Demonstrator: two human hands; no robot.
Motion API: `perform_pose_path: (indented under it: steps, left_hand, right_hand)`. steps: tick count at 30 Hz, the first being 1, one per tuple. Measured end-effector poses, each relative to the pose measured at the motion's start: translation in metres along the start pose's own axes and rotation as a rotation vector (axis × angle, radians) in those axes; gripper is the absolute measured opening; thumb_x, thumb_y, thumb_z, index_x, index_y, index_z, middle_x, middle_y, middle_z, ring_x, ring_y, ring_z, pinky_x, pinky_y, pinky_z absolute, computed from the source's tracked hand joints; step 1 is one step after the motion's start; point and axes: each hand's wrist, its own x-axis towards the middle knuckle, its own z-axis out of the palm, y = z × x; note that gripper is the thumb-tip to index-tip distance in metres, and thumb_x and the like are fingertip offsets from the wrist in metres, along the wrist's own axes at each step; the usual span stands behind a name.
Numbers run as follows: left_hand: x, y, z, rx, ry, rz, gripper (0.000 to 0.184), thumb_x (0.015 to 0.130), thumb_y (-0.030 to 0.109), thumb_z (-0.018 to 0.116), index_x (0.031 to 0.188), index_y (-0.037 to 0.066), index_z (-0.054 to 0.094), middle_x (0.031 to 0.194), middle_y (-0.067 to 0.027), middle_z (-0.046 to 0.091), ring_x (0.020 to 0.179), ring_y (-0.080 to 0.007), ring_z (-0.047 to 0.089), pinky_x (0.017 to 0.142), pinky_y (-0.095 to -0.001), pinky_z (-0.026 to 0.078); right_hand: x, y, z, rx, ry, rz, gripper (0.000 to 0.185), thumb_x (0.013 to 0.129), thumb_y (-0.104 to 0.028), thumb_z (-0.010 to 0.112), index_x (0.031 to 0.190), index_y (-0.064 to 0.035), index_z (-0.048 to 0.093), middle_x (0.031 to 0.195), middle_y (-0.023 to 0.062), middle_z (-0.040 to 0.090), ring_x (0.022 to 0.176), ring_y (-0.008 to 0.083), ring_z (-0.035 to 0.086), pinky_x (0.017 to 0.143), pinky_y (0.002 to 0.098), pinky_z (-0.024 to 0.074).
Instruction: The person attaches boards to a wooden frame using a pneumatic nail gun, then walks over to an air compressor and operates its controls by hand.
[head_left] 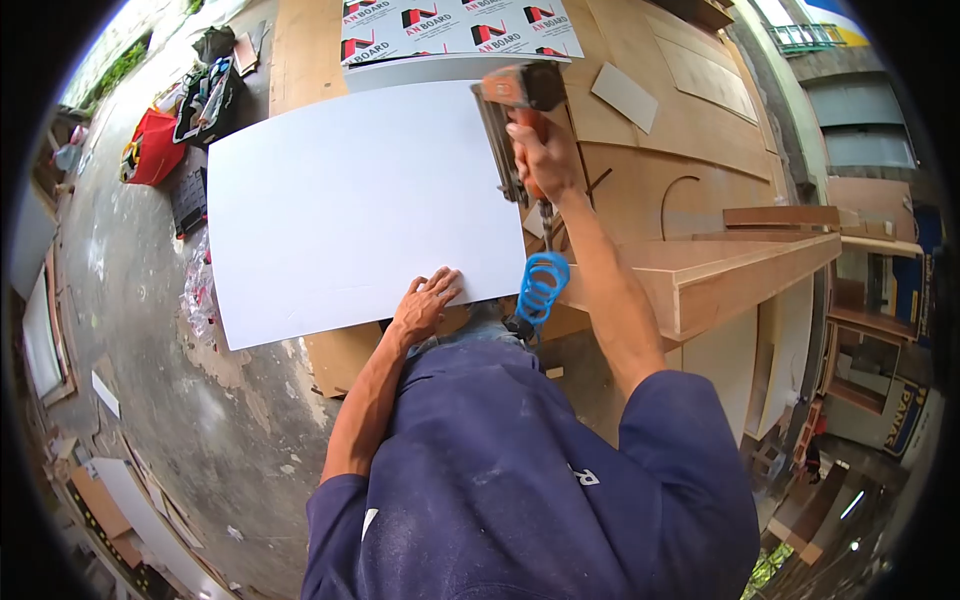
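A large white board [360,210] lies flat before me. My left hand [428,303] rests on its near edge, fingers spread and pressing on the surface, holding nothing. My right hand [543,155] is wrapped round the handle of an orange and black nail gun [525,88], held over the right edge of the board. Whether its nose touches the board I cannot tell. From the handle's base a coiled blue air hose [543,288] hangs down toward my waist.
Behind the white board lies a printed board [460,28]. A long wooden box-like panel [700,275] juts out at the right. A loose pale offcut [625,97] lies on plywood. On the floor at left stand a red bag [153,147] and a black tool bag [207,103].
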Motion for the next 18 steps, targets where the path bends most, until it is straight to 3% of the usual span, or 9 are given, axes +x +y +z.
perform_pose_path:
  steps: [1, 3, 8, 10, 14, 16, 18]
  left_hand:
    - [-0.003, -0.012, 0.007, 0.008, 0.024, 0.012, 0.06, 0.086, 0.011, 0.066, 0.145, 0.014, 0.053, 0.165, -0.004, 0.03, 0.154, -0.0233, 0.024, 0.12, -0.0468, 0.027]
    - [-0.013, -0.025, 0.011, 0.015, 0.021, 0.049, 0.061, 0.086, 0.009, 0.064, 0.145, 0.014, 0.052, 0.166, -0.0032, 0.029, 0.155, -0.0229, 0.023, 0.121, -0.048, 0.026]
    - [-0.017, -0.035, 0.005, 0.148, 0.025, 0.145, 0.068, 0.089, 0.009, 0.059, 0.154, 0.016, 0.041, 0.169, -0.009, 0.021, 0.156, -0.0275, 0.019, 0.121, -0.0483, 0.026]
    - [-0.011, -0.047, 0.02, 0.223, 0.029, 0.202, 0.07, 0.088, 0.009, 0.06, 0.155, 0.018, 0.04, 0.168, -0.0115, 0.022, 0.156, -0.0296, 0.018, 0.12, -0.0512, 0.027]
    - [0.0, -0.044, 0.017, 0.332, -0.002, 0.264, 0.073, 0.089, 0.01, 0.06, 0.158, 0.02, 0.035, 0.168, -0.0177, 0.018, 0.156, -0.0356, 0.015, 0.117, -0.0577, 0.027]
    - [0.008, -0.041, 0.014, 0.46, -0.018, 0.34, 0.074, 0.091, 0.012, 0.059, 0.159, 0.021, 0.032, 0.168, -0.0185, 0.015, 0.156, -0.0363, 0.014, 0.117, -0.0599, 0.025]
    - [0.009, -0.037, 0.011, 0.428, -0.015, 0.317, 0.074, 0.092, 0.013, 0.059, 0.16, 0.021, 0.03, 0.168, -0.0198, 0.014, 0.156, -0.0369, 0.013, 0.118, -0.0598, 0.023]
  right_hand:
    - [-0.023, -0.004, 0.003, 0.05, 0.082, 0.006, 0.032, 0.092, -0.027, 0.068, 0.107, 0.0013, 0.065, 0.059, -0.001, 0.052, 0.042, 0.007, 0.047, 0.038, 0.0258, 0.0388]
    - [-0.07, 0.007, -0.003, 0.12, 0.173, 0.031, 0.032, 0.094, -0.025, 0.068, 0.11, 0.0023, 0.063, 0.058, -0.0005, 0.051, 0.042, 0.0075, 0.047, 0.039, 0.0251, 0.0394]
    - [-0.217, 0.054, -0.019, -0.106, 0.412, 0.242, 0.034, 0.092, -0.031, 0.071, 0.101, 0.0011, 0.064, 0.061, 0.0009, 0.053, 0.043, 0.0083, 0.048, 0.041, 0.0264, 0.0394]
    - [-0.271, 0.079, -0.015, -0.38, 0.455, 0.284, 0.034, 0.091, -0.032, 0.072, 0.097, 0.0003, 0.064, 0.059, 0.0023, 0.053, 0.043, 0.0097, 0.048, 0.04, 0.0266, 0.0395]
    - [-0.361, 0.126, 0.014, -0.305, 0.656, 0.373, 0.03, 0.091, -0.03, 0.071, 0.092, -0.0007, 0.063, 0.058, 0.0026, 0.052, 0.041, 0.0112, 0.048, 0.04, 0.0281, 0.0398]
    - [-0.383, 0.12, 0.033, -0.003, 0.738, 0.499, 0.028, 0.092, -0.027, 0.07, 0.088, -0.0006, 0.062, 0.058, 0.0028, 0.053, 0.041, 0.012, 0.049, 0.04, 0.0299, 0.0402]
    - [-0.395, 0.13, 0.044, 0.081, 0.773, 0.519, 0.027, 0.093, -0.026, 0.07, 0.086, -0.0006, 0.061, 0.057, 0.0029, 0.052, 0.041, 0.0127, 0.05, 0.04, 0.0308, 0.0408]
